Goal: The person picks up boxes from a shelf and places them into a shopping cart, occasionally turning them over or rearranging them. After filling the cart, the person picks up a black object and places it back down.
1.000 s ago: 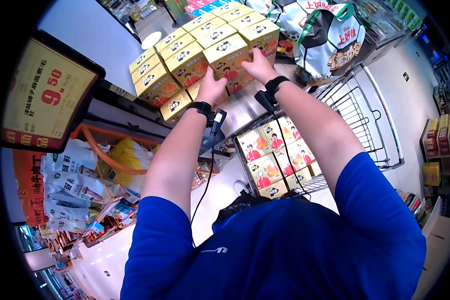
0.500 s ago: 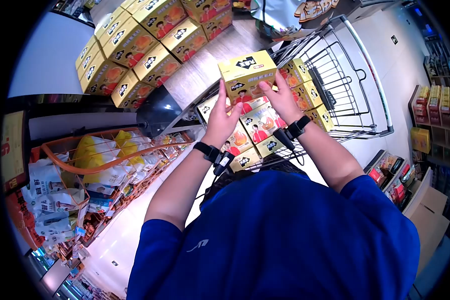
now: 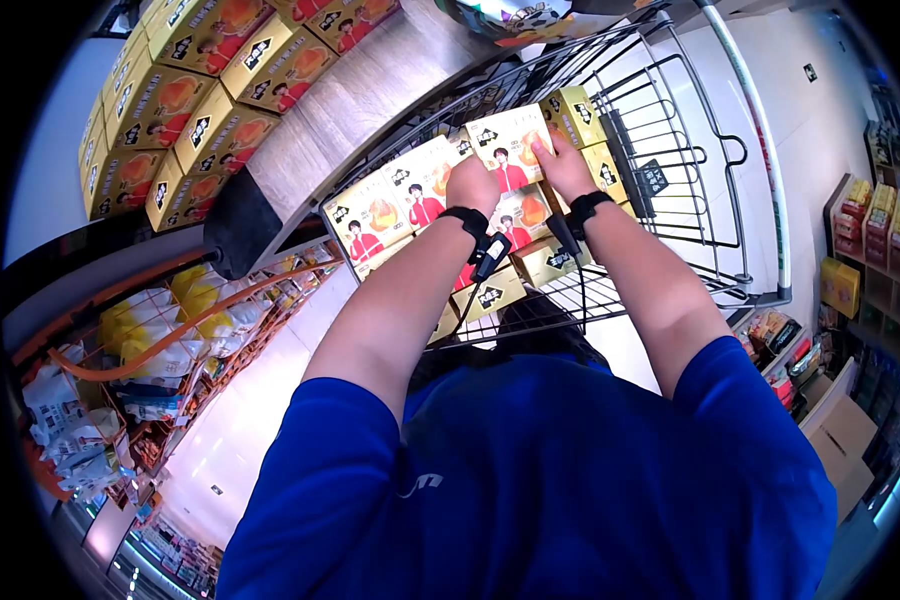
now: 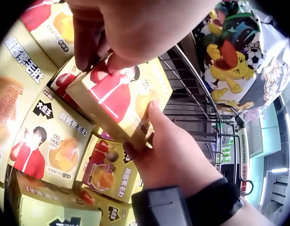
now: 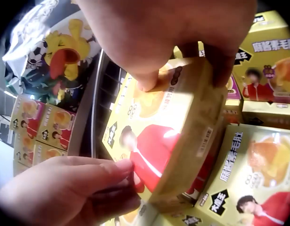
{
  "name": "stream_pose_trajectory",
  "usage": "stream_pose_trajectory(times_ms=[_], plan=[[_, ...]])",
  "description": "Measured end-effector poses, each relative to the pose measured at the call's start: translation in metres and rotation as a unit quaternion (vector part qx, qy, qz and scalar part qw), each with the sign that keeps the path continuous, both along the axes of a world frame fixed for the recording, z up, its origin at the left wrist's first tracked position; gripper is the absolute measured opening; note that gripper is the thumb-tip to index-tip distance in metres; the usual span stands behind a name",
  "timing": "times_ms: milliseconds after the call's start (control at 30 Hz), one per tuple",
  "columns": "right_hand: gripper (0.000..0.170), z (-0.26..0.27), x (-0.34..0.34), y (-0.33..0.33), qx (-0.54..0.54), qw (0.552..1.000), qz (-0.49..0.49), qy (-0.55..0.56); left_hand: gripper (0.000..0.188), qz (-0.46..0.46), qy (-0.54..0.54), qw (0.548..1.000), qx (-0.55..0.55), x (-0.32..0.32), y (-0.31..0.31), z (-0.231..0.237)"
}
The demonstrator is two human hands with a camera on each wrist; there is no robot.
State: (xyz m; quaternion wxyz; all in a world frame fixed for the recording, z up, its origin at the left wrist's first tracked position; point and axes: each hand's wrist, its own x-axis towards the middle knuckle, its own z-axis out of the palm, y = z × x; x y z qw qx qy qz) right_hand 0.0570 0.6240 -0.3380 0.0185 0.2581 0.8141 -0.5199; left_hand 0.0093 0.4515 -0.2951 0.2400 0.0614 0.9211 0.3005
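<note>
Both hands hold a yellow printed food box (image 3: 505,145) low over the shopping cart, among other boxes of the same kind. My left hand (image 3: 473,187) grips its left end, and my right hand (image 3: 567,170) holds the right end with the thumb on the printed face. In the left wrist view the box (image 4: 130,101) tilts, its red-jacket picture turned up; the right hand (image 4: 178,150) grips its lower end. The right wrist view shows the left hand (image 5: 65,188) pinching a corner. Packed boxes (image 3: 370,215) lie below and beside the held one.
The wire cart (image 3: 685,150) surrounds the boxes. A wooden display ledge (image 3: 340,110) with stacked matching boxes (image 3: 210,130) stands at upper left. Bagged goods (image 3: 150,330) fill an orange rack on the left. A large printed bag (image 4: 239,61) stands beyond the cart.
Both hands took the box from the display stack, carried it right over the cart, then lowered it among the packed boxes, turning its printed face upward.
</note>
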Motion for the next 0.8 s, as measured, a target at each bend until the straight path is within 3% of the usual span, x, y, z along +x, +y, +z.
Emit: stream_pose_trajectory(times_ms=[33, 167, 267, 333, 367, 400, 467, 533, 600, 667, 733, 800], plan=[[0.043, -0.012, -0.009, 0.003, -0.004, 1.0, 0.001, -0.03, 0.032, 0.013, 0.011, 1.0, -0.012, -0.001, 0.0, -0.009], [0.04, -0.046, -0.022, 0.002, -0.037, 0.994, 0.027, -0.104, 0.033, 0.01, 0.03, 0.999, -0.023, -0.01, -0.009, -0.008], [0.05, -0.044, -0.023, -0.007, -0.062, 0.995, 0.074, -0.036, 0.036, 0.046, 0.065, 0.994, 0.07, -0.011, -0.027, 0.008], [0.053, -0.044, -0.025, -0.008, -0.026, 0.993, 0.084, -0.079, 0.035, 0.07, 0.038, 0.992, 0.099, -0.008, -0.048, 0.026], [0.053, -0.046, -0.025, -0.007, -0.075, 0.991, 0.068, -0.082, 0.034, 0.086, 0.016, 0.989, 0.123, -0.007, -0.064, 0.03], [0.05, -0.027, -0.026, -0.008, 0.035, 0.991, 0.096, -0.089, 0.03, 0.11, 0.004, 0.986, 0.128, -0.003, -0.077, 0.047], [0.049, -0.002, -0.033, -0.012, 0.122, 0.99, 0.065, -0.033, 0.032, 0.142, 0.035, 0.976, 0.16, -0.001, -0.117, 0.047], [0.04, 0.024, -0.041, -0.029, 0.166, 0.977, 0.037, 0.125, 0.037, 0.157, 0.142, 0.962, 0.17, -0.009, -0.159, 0.043], [0.035, 0.074, -0.054, -0.059, 0.14, 0.967, 0.075, 0.197, 0.045, 0.271, 0.128, 0.933, 0.2, -0.028, -0.195, 0.055], [0.034, 0.106, -0.07, -0.093, 0.135, 0.947, 0.139, 0.258, 0.049, 0.31, 0.182, 0.905, 0.228, -0.048, -0.229, 0.066], [0.036, 0.138, -0.085, -0.135, 0.006, 0.964, 0.17, 0.203, 0.053, 0.329, 0.207, 0.892, 0.23, -0.067, -0.263, 0.082], [0.041, 0.15, -0.107, -0.177, -0.049, 0.959, 0.208, 0.185, 0.057, 0.338, 0.196, 0.895, 0.217, -0.082, -0.291, 0.099]])
